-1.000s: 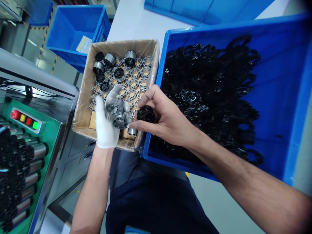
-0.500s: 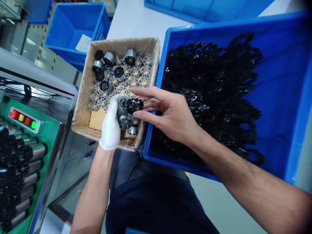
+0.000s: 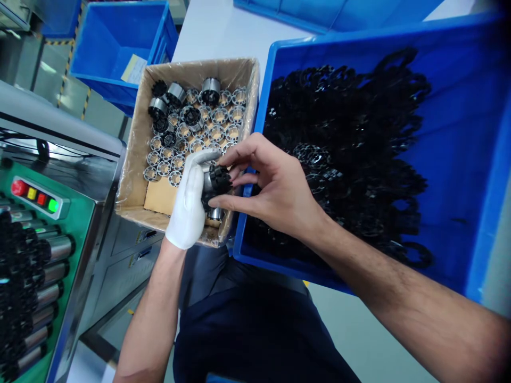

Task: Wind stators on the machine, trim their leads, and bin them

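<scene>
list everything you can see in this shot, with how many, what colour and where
black plastic part: one, black, pinched against the metal cylinder above the box
metal cylinder: at least one, silver, in the gloved hand
cardboard box: one, brown, plastic-lined, centre left, holding many silver rings and cylinders
blue bin: one, right, heaped with black parts
second blue bin: one, upper left
control panel: one, green, with red, yellow and green buttons, far left
left hand: white glove, gripping the cylinder
right hand: bare, fingertips on the black part
</scene>
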A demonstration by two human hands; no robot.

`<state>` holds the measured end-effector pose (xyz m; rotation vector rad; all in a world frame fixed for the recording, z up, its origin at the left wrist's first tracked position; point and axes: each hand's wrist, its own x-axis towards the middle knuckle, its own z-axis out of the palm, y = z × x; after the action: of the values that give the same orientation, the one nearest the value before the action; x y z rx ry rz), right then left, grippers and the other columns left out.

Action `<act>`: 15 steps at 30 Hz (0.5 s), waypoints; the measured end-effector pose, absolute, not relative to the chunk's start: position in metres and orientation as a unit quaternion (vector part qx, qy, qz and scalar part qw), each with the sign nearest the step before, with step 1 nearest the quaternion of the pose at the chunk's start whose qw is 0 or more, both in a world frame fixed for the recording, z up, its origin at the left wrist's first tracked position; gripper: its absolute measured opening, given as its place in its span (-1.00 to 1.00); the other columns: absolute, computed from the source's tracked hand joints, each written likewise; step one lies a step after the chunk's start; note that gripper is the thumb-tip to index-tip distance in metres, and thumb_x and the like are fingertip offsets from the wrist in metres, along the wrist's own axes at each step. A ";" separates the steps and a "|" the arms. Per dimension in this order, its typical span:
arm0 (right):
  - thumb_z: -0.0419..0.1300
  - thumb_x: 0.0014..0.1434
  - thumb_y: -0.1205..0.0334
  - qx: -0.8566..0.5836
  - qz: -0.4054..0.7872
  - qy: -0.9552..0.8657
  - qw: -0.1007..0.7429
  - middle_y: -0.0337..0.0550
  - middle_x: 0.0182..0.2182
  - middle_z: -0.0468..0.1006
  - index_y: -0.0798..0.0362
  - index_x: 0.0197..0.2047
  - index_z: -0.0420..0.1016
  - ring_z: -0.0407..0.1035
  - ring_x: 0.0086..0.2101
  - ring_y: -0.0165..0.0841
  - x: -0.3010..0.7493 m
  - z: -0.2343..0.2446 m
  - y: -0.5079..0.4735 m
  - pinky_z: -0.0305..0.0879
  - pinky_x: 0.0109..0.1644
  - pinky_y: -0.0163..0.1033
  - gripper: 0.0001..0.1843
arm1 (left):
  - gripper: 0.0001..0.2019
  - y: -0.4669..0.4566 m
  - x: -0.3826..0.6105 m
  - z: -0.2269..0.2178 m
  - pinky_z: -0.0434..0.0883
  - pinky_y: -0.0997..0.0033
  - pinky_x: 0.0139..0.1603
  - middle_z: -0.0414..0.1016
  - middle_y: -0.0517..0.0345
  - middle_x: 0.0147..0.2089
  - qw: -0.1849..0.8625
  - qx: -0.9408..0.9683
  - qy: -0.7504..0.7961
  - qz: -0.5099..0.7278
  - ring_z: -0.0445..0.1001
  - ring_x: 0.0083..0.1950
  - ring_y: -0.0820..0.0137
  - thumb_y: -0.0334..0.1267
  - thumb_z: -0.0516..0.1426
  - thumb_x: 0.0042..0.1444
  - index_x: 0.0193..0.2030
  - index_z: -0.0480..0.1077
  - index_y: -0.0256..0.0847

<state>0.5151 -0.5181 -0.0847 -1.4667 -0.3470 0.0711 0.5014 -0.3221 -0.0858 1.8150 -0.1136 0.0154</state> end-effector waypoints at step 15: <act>0.70 0.22 0.05 -0.650 0.034 -0.123 0.749 -0.14 -0.04 0.68 0.03 0.08 0.75 0.61 -0.13 -0.36 0.514 -0.089 -0.518 0.79 0.04 -0.23 -0.54 | -0.57 -0.319 0.506 -0.085 0.51 0.17 0.59 0.64 0.09 0.33 0.614 0.784 -0.090 0.031 0.58 0.47 0.15 0.21 0.10 0.64 0.29 0.60 0.02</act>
<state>0.5143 -0.5182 -0.0889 -1.4203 -0.2694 0.0748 0.5063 -0.3187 -0.0848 1.8071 -0.2063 0.0716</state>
